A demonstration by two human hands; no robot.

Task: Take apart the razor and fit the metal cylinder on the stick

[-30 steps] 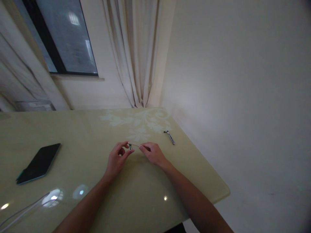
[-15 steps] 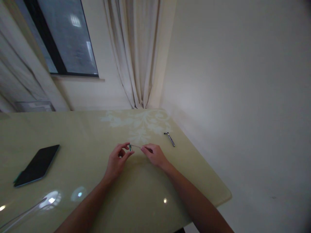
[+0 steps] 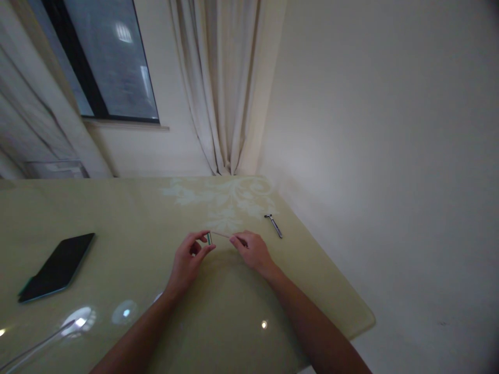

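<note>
My left hand (image 3: 189, 258) pinches a small, flat green-and-white piece (image 3: 209, 239) upright between thumb and fingertips. From its top edge a thin pale strand (image 3: 220, 235) runs to the right. My right hand (image 3: 251, 250) is closed on the strand's far end with thumb and forefinger. Whether the strand is a thread or a slim stick is too fine to tell. Both hands are just above the pale green tabletop (image 3: 218, 311). A dark razor (image 3: 273, 226) lies on the table beyond my right hand.
A black tablet (image 3: 58, 266) lies on the left of the table, with a green edge showing. A pale cord (image 3: 39, 346) crosses the lower left corner. The wall (image 3: 370, 182) runs along the table's right side; a curtain (image 3: 222, 88) hangs behind its far edge.
My right hand has shifted slightly right, away from the left. More of the pale strand shows between them, and it looks straighter. My left hand keeps its pinch.
</note>
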